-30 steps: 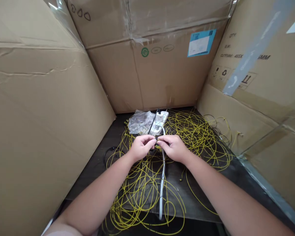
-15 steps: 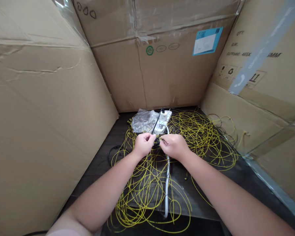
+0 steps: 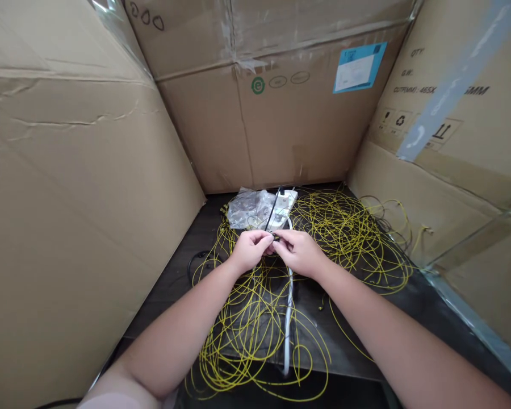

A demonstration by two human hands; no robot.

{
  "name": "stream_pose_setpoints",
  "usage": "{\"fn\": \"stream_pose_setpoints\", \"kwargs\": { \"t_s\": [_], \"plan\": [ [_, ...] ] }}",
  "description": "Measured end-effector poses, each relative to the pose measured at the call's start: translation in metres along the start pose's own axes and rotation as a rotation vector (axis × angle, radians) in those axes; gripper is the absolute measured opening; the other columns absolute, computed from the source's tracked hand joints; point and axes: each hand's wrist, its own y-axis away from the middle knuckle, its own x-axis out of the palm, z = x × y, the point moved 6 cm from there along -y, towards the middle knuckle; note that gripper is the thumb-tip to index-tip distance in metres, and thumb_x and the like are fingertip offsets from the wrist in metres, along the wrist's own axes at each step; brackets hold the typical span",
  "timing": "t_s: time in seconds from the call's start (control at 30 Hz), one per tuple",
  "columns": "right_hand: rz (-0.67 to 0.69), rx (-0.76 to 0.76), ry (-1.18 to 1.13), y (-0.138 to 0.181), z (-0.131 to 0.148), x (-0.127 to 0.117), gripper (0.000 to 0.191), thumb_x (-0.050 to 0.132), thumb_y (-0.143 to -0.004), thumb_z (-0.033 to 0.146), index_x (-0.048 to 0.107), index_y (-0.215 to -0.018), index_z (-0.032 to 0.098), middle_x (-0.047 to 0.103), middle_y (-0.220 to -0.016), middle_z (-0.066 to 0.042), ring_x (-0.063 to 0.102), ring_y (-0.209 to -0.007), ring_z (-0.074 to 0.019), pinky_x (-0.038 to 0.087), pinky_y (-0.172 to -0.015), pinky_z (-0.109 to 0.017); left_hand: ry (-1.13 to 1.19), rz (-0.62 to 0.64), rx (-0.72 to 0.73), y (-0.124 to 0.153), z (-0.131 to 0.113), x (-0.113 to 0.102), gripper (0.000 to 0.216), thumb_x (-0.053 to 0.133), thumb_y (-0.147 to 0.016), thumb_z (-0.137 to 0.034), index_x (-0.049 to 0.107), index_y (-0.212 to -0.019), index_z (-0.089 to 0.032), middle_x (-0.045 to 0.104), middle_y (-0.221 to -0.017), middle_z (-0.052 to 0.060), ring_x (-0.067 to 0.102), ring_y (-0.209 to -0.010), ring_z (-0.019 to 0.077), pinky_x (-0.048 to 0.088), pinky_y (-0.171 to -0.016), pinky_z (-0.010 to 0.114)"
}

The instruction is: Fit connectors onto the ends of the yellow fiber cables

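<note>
My left hand (image 3: pixel 251 251) is closed in a pinch at the lower end of a thin black cable (image 3: pixel 274 209). Close against it, my right hand (image 3: pixel 301 251) is also pinched shut. A small dark piece (image 3: pixel 275 236) shows between the two sets of fingertips, too small and covered to name. Loose yellow wires (image 3: pixel 238 346) lie in loops below and around my hands. A white cable (image 3: pixel 288 318) runs under my right hand from a white power strip (image 3: pixel 288 200) just beyond.
A crumpled clear plastic bag (image 3: pixel 249 210) rests beside the power strip. More tangled yellow wire (image 3: pixel 349 233) covers the dark tabletop (image 3: pixel 170 284) to the right. Large cardboard boxes stand at the left (image 3: pixel 76 199), back (image 3: pixel 204 130) and right (image 3: pixel 464 187).
My hands have come together, and my right fingertips now meet the left ones. The dark bundle seen between them before is mostly covered.
</note>
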Motion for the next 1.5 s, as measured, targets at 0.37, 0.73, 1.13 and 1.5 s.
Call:
{"fn": "stream_pose_setpoints", "kwargs": {
  "t_s": [0.37, 0.73, 1.13, 1.5],
  "plan": [
    [0.003, -0.070, 0.113, 0.002, 0.000, 0.000, 0.027, 0.047, -0.085, 0.027, 0.060, -0.065, 0.016, 0.061, -0.066, -0.003, 0.053, -0.060, -0.0119, 0.033, -0.058, -0.023, -0.009, 0.111, -0.011, 0.000, 0.006, 0.000, 0.037, 0.061, -0.075, -0.034, 0.065, -0.101, -0.009, 0.067, -0.070, 0.006, 0.057, -0.054, 0.0098, 0.050, -0.057, 0.023],
    [0.000, -0.058, 0.224, 0.002, 0.003, 0.002, 0.028, 0.044, -0.086, 0.030, 0.053, -0.064, 0.017, 0.059, -0.064, -0.003, 0.053, -0.059, -0.0127, 0.029, -0.056, -0.024, -0.058, -0.016, 0.013, 0.001, 0.003, 0.002, 0.025, 0.056, -0.077, -0.034, 0.065, -0.084, -0.011, 0.056, -0.055, -0.001, 0.051, -0.048, 0.0080, 0.045, -0.050, 0.020],
    [0.076, -0.118, -0.115, 0.001, -0.006, 0.005, 0.027, 0.042, -0.087, 0.023, 0.061, -0.068, 0.017, 0.059, -0.066, -0.002, 0.052, -0.063, -0.0117, 0.036, -0.061, -0.022, 0.000, 0.060, -0.001, 0.003, 0.004, 0.002, 0.032, 0.067, -0.070, -0.031, 0.068, -0.093, -0.010, 0.068, -0.068, 0.006, 0.061, -0.058, 0.0134, 0.053, -0.063, 0.029],
    [-0.526, 0.329, -0.946, -0.003, -0.032, -0.029, 0.014, 0.044, -0.076, 0.021, 0.046, -0.063, 0.017, 0.057, -0.071, -0.003, 0.057, -0.068, -0.0148, 0.046, -0.067, -0.030, 0.060, -0.172, 0.089, -0.001, -0.005, -0.015, 0.024, 0.062, -0.074, -0.032, 0.064, -0.086, -0.011, 0.064, -0.063, 0.002, 0.060, -0.057, 0.0111, 0.052, -0.061, 0.025]
  ]
}}
